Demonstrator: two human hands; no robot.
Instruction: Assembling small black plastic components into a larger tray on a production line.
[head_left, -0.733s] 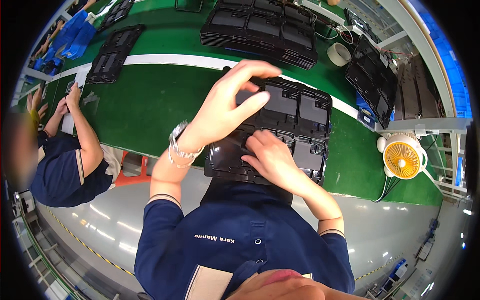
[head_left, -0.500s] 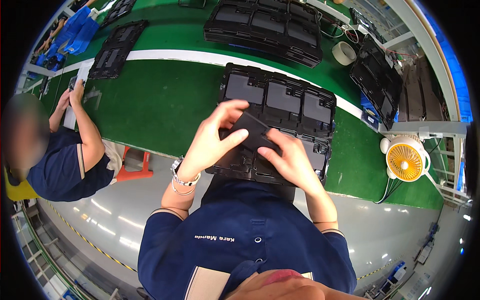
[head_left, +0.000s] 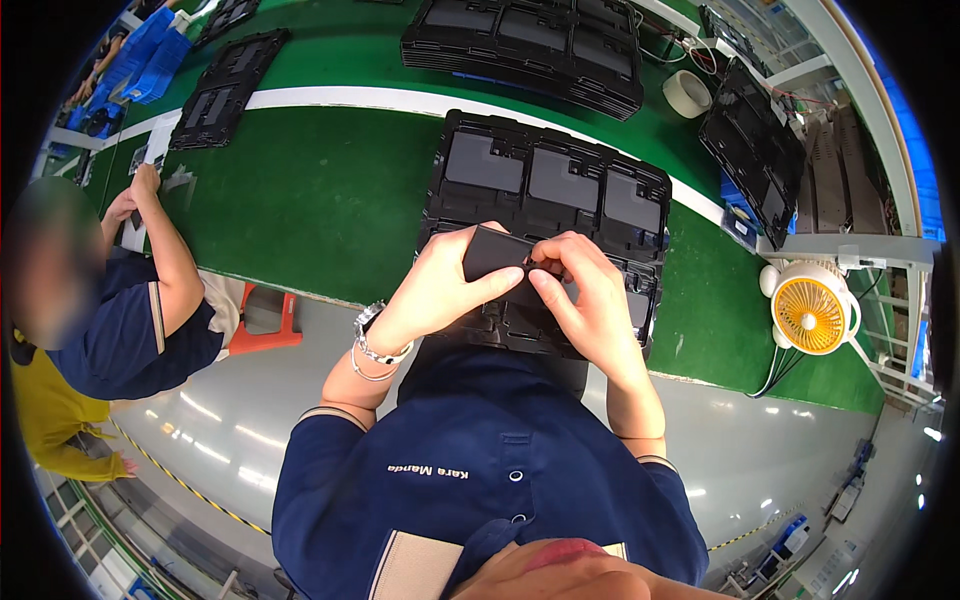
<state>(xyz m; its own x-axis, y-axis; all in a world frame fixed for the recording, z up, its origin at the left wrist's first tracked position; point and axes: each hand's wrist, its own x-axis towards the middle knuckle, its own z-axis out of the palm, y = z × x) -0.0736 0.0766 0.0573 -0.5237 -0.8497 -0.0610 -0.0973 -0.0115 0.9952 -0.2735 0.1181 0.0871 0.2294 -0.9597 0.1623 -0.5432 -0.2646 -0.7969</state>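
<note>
A flat, black rectangular piece [head_left: 492, 253] sits gripped in the left hand [head_left: 442, 285], long axis seemingly crosswise; fingertips of the right hand [head_left: 592, 295] bunch at its right edge, grip unclear, above a compartmented black plastic tray [head_left: 560, 219]. Stacked black trays [head_left: 535, 62] stand beyond.

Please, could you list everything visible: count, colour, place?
flat piece: 1, black, between hands
near tray: 1, black, under hands
bench: 1, green, centre
tray stack: 1, black, top centre
flat trays: 2, black, upper left
leaning tray: 1, black, right
tape roll: 1, cream, right
fan: 1, white/yellow, right
bins: several, blue, left
stool: 1, orange, left
co-workers: 2+, navy/yellow, left
left hand: 1, bare, holding piece
right hand: 1, bare, piece's right edge
</note>
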